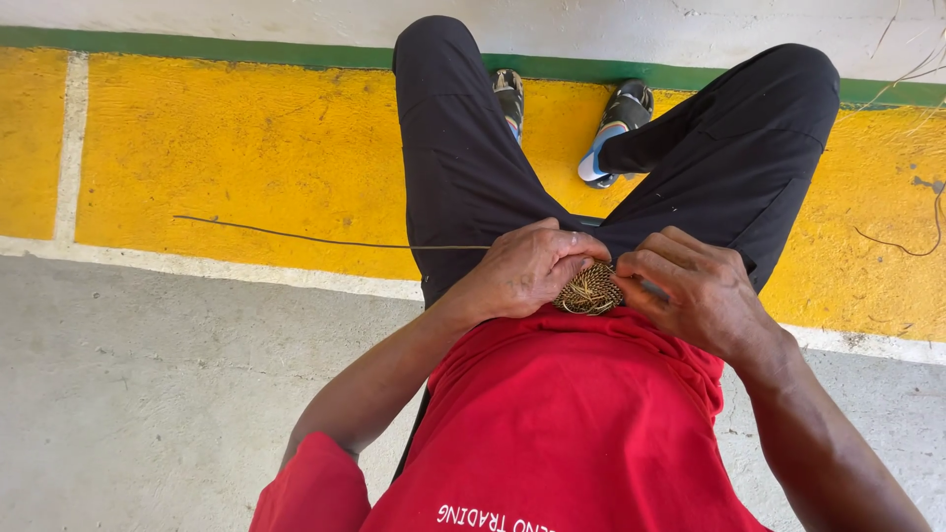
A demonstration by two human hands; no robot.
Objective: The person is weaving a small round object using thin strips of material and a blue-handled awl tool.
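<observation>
A small round coiled woven piece point(588, 291) of tan and dark fibres sits in my lap, held between both hands. My left hand point(527, 268) grips its left edge with curled fingers. My right hand point(690, 288) pinches its right edge. A long thin dark strand point(296, 236) runs out to the left from under my left hand, across the yellow floor. I am seated, in a red shirt point(562, 424) and black trousers point(463, 167), with sandalled feet point(616, 123) far in front.
The floor has a yellow painted band point(246, 148) with a green stripe point(197, 44) at the far edge, and grey concrete point(148, 394) near me. Loose thin strands point(912, 241) lie on the yellow paint at the right.
</observation>
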